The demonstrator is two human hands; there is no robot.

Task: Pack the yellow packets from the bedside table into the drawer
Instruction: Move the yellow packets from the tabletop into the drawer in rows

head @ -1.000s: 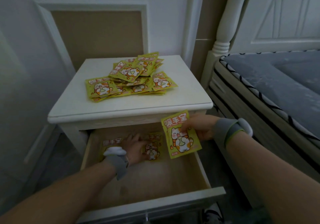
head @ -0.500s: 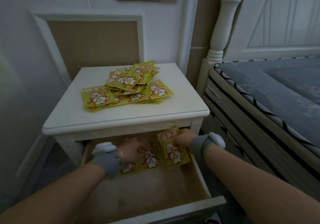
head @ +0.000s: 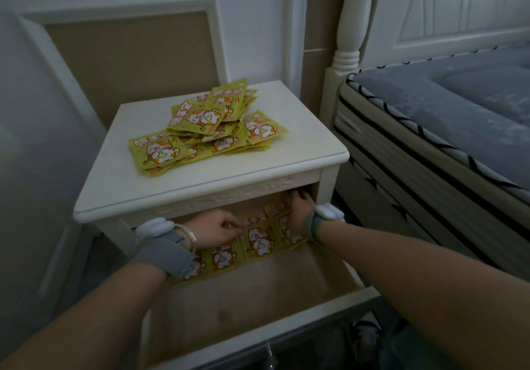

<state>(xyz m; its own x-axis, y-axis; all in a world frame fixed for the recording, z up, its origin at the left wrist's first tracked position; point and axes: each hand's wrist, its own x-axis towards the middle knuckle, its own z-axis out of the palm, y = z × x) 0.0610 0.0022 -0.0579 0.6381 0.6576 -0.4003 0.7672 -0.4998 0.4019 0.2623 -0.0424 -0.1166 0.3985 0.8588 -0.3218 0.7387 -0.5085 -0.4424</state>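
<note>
A loose pile of yellow packets (head: pixel 206 128) with a cartoon cat lies on the white bedside table (head: pixel 137 180). Below it the drawer (head: pixel 252 298) is pulled open. A row of yellow packets (head: pixel 258 240) lies flat along its back. My left hand (head: pixel 216 227) is inside the drawer at the left, its curled fingers pinching the top edge of the middle packet. At the drawer's back right corner my right hand (head: pixel 299 212) grips another packet (head: pixel 286 227) that lies in the row. Its fingertips are partly hidden under the table's front rail.
A bed with a grey mattress (head: pixel 430 146) and a white bedpost (head: pixel 350 25) stands close on the right. A wall with a beige panel (head: pixel 129 54) is behind the table. The drawer's front edge (head: pixel 258 341) juts toward me.
My right hand carried its packet from in front of the table down into the drawer's back right corner. My left hand stayed on the packets inside and its fingers curled.
</note>
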